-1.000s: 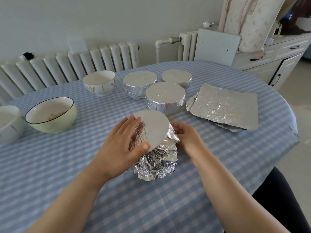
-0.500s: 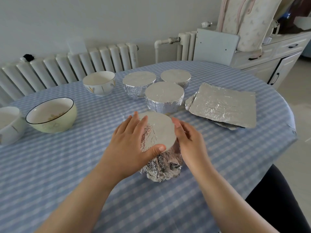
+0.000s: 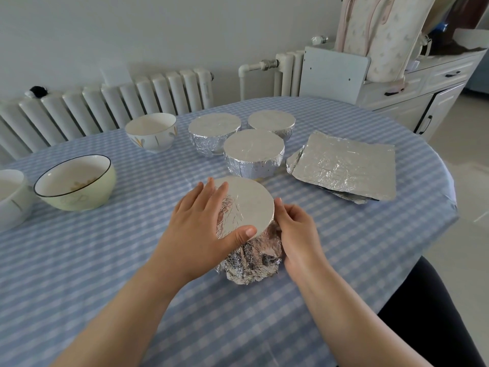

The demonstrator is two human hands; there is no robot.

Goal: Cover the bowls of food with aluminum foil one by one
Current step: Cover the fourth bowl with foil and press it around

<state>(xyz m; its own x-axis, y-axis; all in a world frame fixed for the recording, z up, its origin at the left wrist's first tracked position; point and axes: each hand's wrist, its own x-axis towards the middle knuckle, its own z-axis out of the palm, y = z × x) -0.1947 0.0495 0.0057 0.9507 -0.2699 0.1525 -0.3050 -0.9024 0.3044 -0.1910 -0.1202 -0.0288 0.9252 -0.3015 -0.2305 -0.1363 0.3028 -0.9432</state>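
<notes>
We are on the fourth bowl (image 3: 244, 207) — it sits on the tabletop (image 3: 105, 260) right in front of us, its foil already flat over the rim. Our left hand (image 3: 203, 229) lies spread on the top with straight fingers, holding the sheet down, while our right hand (image 3: 296, 229) curls against the bowl's side, pressing the crumpled skirt in. Three wrapped bowls (image 3: 254, 152) stand just behind, close together. Three remain uncovered to the left: a white bowl (image 3: 152, 131), a green bowl (image 3: 76, 181) and a cut-off white one (image 3: 10, 197). Spare foil sheets (image 3: 344, 165) wait at the right — by our judgement, roughly halfway.
</notes>
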